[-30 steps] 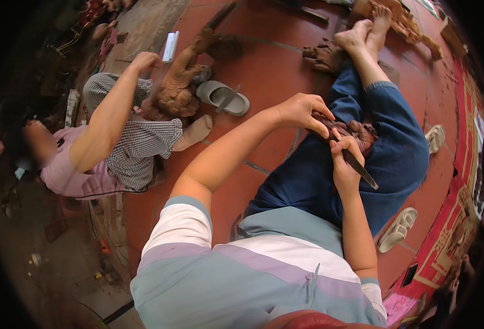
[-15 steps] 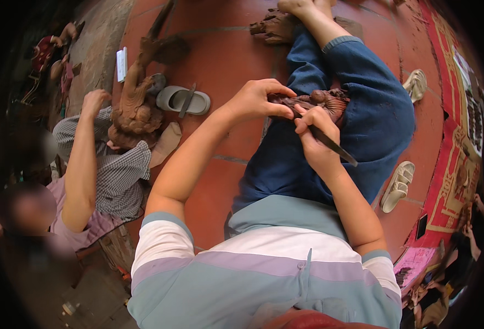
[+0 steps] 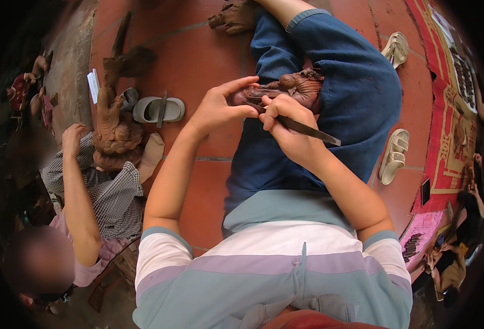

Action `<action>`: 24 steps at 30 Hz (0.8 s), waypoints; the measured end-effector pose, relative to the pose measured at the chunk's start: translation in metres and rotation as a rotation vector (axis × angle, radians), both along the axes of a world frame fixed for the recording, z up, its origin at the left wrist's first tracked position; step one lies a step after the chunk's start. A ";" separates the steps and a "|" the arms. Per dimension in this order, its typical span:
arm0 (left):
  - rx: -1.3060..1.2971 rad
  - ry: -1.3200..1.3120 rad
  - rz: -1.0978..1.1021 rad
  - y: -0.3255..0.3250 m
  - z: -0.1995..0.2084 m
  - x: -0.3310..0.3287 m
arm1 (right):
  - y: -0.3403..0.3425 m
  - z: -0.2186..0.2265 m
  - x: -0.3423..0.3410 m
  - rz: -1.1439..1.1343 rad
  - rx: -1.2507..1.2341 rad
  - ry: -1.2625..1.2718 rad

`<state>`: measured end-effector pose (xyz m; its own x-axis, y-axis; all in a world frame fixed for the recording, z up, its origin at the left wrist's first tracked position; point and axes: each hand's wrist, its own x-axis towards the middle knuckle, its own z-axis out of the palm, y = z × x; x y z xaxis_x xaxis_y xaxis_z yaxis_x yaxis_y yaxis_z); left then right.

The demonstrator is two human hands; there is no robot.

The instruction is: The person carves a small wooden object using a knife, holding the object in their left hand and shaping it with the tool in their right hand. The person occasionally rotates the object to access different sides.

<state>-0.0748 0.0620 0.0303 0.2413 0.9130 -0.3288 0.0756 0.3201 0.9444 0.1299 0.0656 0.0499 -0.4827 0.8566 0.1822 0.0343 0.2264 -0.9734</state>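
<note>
A reddish-brown carved wooden figure [image 3: 302,88] with a rounded belly and fine grooved folds lies across my lap, against my jeans [image 3: 357,93]. My left hand [image 3: 217,109] holds its left end, thumb on the near side and fingers along the far side. In my right hand [image 3: 294,131] is a carving tool [image 3: 316,132], a flat dark metal strip whose back end sticks out past the palm toward the lower right. The fingertips of that hand rest at the carving, and they hide the tool's working tip.
To the left, a seated person's arm [image 3: 80,181] is beside another wooden carving [image 3: 116,131]. A grey clog [image 3: 173,109] has a flat tool [image 3: 162,108] across it. A wood block [image 3: 233,17] is by my foot. Right: pale sandals [image 3: 393,156], a red patterned mat [image 3: 444,137], a phone [image 3: 426,191].
The whole view has shifted, so my hands and the carving appear farther left. My left fingers have straightened along the carving's end. The tool in my right hand lies at a flatter angle.
</note>
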 end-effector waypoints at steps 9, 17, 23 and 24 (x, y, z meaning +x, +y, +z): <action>0.077 -0.119 0.047 -0.005 -0.004 0.002 | -0.001 0.009 -0.003 0.007 0.010 -0.038; 0.007 -0.026 0.092 -0.007 -0.006 0.010 | 0.005 0.008 0.001 -0.038 0.066 -0.108; -0.023 -0.055 0.090 -0.007 -0.008 0.006 | 0.002 -0.003 -0.001 -0.058 0.073 -0.074; -0.033 -0.001 0.106 -0.008 -0.007 0.010 | 0.004 -0.003 0.002 -0.044 0.055 -0.099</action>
